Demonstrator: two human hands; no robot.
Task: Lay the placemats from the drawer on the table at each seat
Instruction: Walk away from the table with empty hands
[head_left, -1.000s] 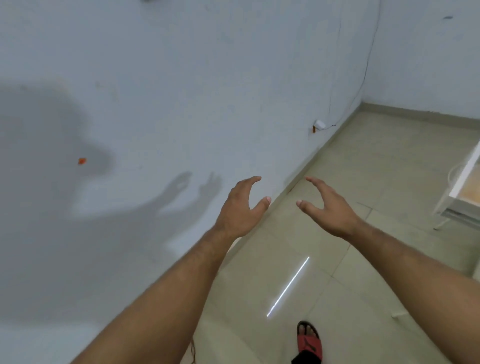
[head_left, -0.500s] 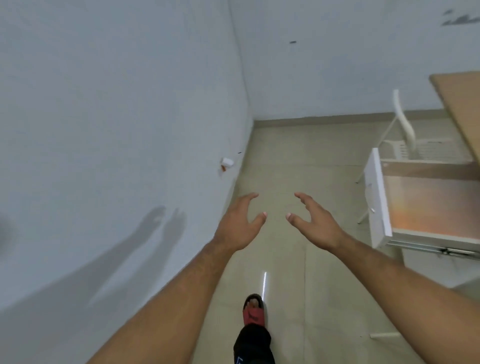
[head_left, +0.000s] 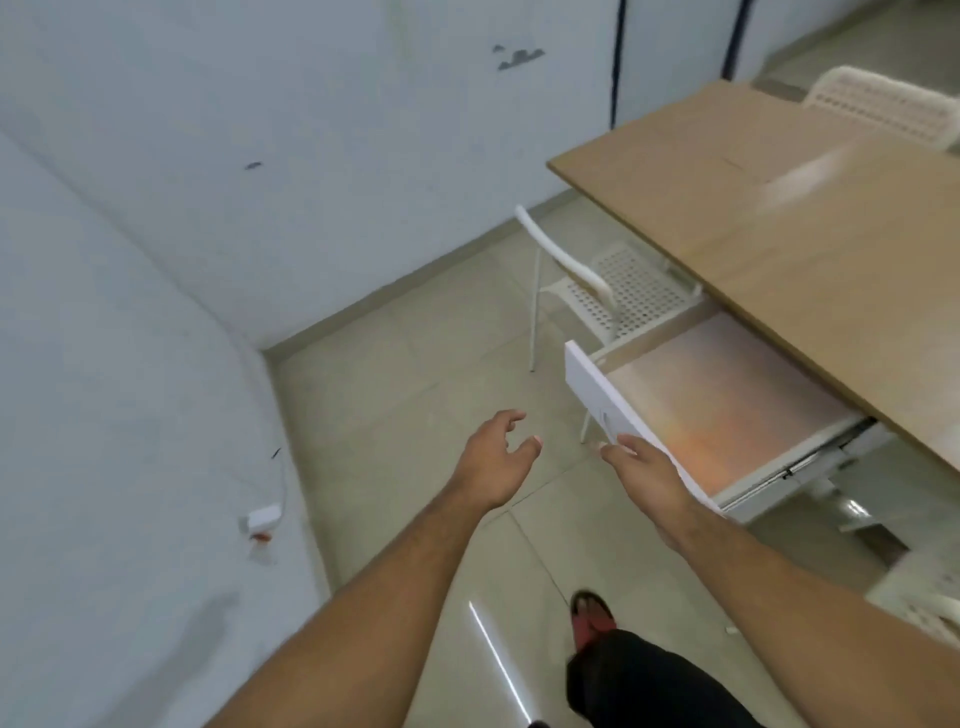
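A wooden table (head_left: 810, 223) fills the upper right. Under its near edge a white drawer (head_left: 597, 400) stands pulled out. Its inside shows a flat pale surface with an orange glow (head_left: 727, 410); whether that is a placemat I cannot tell. My right hand (head_left: 649, 467) hovers at the drawer's front panel, fingers spread, holding nothing. My left hand (head_left: 493, 462) floats over the floor to the left of the drawer, fingers curled apart and empty.
A white perforated chair (head_left: 613, 291) is tucked at the table's left side, and another chair (head_left: 883, 109) stands at the far side. White walls meet in a corner at the left. A small white plug with cable (head_left: 265, 517) sits low on the wall. My sandalled foot (head_left: 592, 618) is on the tiled floor.
The view has swung right from the wall toward the table and open drawer. Both hands stay raised and empty; the right hand now reaches the drawer front.
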